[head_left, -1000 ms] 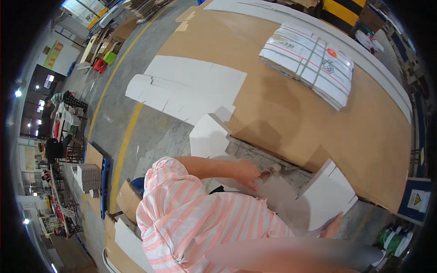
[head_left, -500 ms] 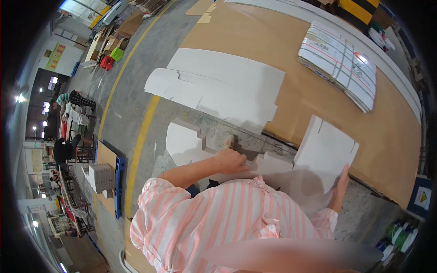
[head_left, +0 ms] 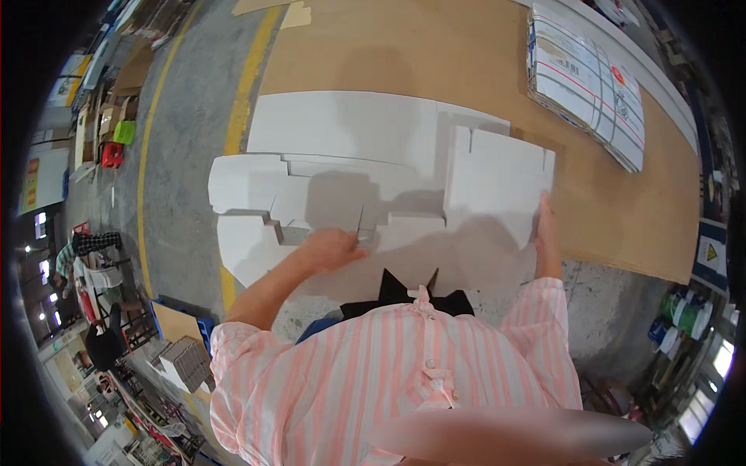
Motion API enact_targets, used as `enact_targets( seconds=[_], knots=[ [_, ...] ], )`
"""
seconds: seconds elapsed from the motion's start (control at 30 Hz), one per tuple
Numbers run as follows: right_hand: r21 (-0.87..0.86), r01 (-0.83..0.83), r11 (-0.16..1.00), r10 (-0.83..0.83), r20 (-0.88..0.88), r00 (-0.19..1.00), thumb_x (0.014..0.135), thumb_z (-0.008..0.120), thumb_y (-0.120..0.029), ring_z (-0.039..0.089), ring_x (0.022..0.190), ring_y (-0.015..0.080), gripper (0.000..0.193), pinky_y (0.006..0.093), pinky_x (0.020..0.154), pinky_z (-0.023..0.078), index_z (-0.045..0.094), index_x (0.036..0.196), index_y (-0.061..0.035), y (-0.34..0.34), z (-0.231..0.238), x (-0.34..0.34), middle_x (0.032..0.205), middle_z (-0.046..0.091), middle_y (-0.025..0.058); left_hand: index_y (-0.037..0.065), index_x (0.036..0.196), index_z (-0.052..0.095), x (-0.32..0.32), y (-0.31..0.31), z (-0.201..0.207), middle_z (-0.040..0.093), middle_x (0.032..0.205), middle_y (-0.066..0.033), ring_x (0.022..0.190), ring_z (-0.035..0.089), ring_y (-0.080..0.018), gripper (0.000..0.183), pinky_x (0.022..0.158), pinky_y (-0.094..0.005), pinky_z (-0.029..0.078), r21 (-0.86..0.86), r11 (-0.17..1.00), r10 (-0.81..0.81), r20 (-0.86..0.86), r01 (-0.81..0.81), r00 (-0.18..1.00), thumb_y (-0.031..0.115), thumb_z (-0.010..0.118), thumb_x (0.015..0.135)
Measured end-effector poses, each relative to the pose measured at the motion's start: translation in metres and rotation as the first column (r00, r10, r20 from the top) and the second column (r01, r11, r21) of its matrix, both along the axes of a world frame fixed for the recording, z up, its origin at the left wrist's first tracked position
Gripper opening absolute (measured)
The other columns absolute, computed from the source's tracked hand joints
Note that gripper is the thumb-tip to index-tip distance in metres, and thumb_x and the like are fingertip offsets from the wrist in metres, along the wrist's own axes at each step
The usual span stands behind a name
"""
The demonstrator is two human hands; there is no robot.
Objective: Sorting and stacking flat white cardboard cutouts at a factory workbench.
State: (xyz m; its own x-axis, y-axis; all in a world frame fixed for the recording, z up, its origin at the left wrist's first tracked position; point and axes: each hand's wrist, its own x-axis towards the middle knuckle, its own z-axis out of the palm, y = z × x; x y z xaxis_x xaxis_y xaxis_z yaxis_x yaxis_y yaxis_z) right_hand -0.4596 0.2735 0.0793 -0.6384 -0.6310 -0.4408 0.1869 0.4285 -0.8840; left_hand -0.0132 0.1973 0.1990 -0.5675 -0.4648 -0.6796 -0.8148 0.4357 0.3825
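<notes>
A stack of white die-cut cardboard blanks spans the space in front of my body, with notched edges and a broad panel at its right end. My left hand is closed on its notched middle edge. At the right side, my right hand grips the panel's edge, fingers partly hidden behind it. Just beyond, more white cardboard blanks of similar outline lie on a brown cardboard surface. The held stack overlaps their near part in view; whether they touch I cannot tell.
A strapped bundle of white printed cardboard lies at the far right. A pallet with stacked grey pieces stands at the left on the floor. Yellow floor lines run along the left, where people sit or stand farther off. Spools are at right.
I have come up to the brown surface, and the held stack has moved forward over the lying blanks. Both hands keep their hold. The view has turned, and the bundle appears farther up.
</notes>
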Motion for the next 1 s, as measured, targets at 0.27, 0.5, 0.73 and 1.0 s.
enact_targets(
  seconds=[0.27,0.5,0.73,1.0],
  knots=[
    [0.18,-0.036,0.983,0.029,0.039,0.999,0.081,0.053,-0.051,0.036,0.12,0.0237,0.077,0.0334,0.099,0.029,0.035,0.126,0.0083,-0.067,-0.011,0.013,0.13,0.037,0.0176,0.001,0.09,0.061,0.014,-0.084,-0.022,0.06,0.085,-0.0225,0.085,0.057,-0.0374,0.05,0.077,-0.0449,0.044,-0.046,0.998,-0.04,-0.013,0.039,0.999,0.048,0.045,0.082],
    [0.218,-0.078,0.973,0.064,0.072,0.995,0.075,0.054,-0.059,0.036,0.12,0.0274,0.09,0.0359,0.098,0.03,0.034,0.125,0.0133,-0.087,-0.052,0.002,0.129,0.037,0.0221,0.001,0.095,0.061,0.021,-0.108,-0.053,0.061,0.091,-0.0195,0.09,0.056,-0.0355,0.052,0.079,-0.0434,0.043,0.02,0.999,0.025,-0.02,-0.025,0.999,0.049,0.047,0.08],
    [0.251,-0.092,0.963,0.052,0.163,0.985,0.082,0.051,-0.051,0.041,0.116,0.0228,0.075,0.0328,0.096,0.033,0.036,0.126,0.0073,-0.095,-0.082,0.002,0.128,0.041,0.0156,0.001,0.098,0.061,0.019,-0.131,-0.107,0.061,0.095,-0.0172,0.09,0.056,-0.0308,0.053,0.079,-0.0383,0.043,0.239,0.964,0.11,0.027,-0.113,0.994,0.049,0.053,0.077],
    [0.243,-0.128,0.962,0.106,0.099,0.989,0.08,0.052,-0.055,0.037,0.119,0.0252,0.081,0.0318,0.098,0.028,0.035,0.125,0.0104,-0.095,-0.073,0.006,0.13,0.038,0.0185,0.0,0.094,0.061,0.021,-0.131,-0.115,0.061,0.092,-0.0166,0.086,0.057,-0.0294,0.052,0.076,-0.0381,0.043,0.213,0.971,0.108,0.0,-0.105,0.994,0.049,0.056,0.075]
  ],
)
